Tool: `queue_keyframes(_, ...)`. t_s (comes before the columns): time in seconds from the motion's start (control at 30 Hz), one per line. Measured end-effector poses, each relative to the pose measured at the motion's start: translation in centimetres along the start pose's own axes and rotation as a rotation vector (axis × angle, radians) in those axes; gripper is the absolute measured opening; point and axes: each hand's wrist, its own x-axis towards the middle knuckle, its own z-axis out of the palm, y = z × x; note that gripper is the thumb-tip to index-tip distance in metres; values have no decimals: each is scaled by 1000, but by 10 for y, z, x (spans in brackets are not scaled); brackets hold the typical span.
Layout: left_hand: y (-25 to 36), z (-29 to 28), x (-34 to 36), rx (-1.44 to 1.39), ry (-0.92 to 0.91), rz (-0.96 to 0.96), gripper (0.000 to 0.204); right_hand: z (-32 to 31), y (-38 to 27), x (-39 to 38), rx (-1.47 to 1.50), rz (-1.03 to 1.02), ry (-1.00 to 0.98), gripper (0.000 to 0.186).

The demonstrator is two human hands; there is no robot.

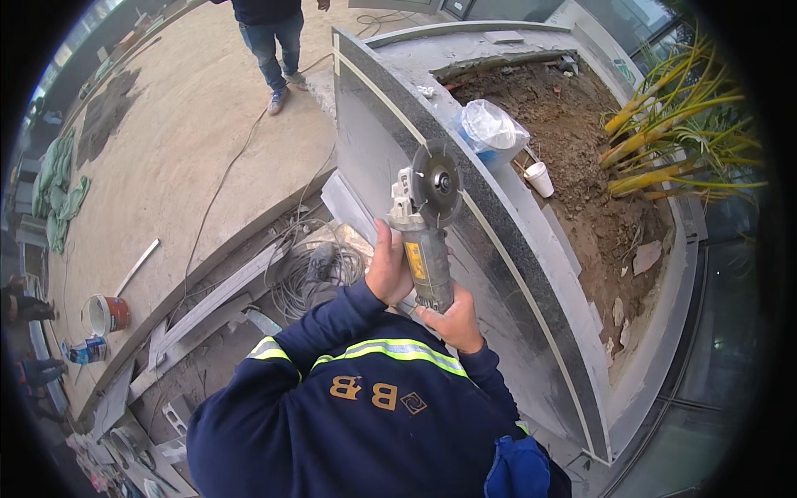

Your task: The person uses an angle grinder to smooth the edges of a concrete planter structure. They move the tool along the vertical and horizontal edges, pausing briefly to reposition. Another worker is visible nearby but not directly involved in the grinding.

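Note:
An angle grinder (430,264) with a grey and yellow body is held upright before me, its dark round cutting disc (437,184) at the far end. My left hand (390,264) is closed about the left side of the body, thumb pointing up; its fingers are partly hidden behind the tool. Lower down, my right hand (457,322) grips the rear end of the grinder. Beyond the disc runs the dark granite top edge (490,199) of a planter wall, with a pale strip along it. From this view I cannot tell whether the disc touches the stone.
Soil (531,108) fills the planter, where a plastic-covered bucket (488,133), a white cup (539,179) and a palm (656,133) stand. Coiled cable (290,278) and long profiles (220,303) lie left. A person (274,41) stands on the paving; a bucket (106,315) is far left.

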Motion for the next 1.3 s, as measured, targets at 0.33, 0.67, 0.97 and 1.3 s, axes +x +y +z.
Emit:
queue_keyframes(0.33,-1,-53,22,-93,-278,-234,76,-12,27,-16,7,208,6,52)
queue_keyframes(0.67,-8,-15,20,-38,-368,-504,66,6,17,-56,-77,186,282,49)
queue_keyframes(0.97,-10,-4,22,-19,-379,-455,61,-10,24,-54,-11,62,191,44)
queue_keyframes(1.3,-2,12,23,13,-196,-284,65,-27,19,-23,-406,-508,376,65)
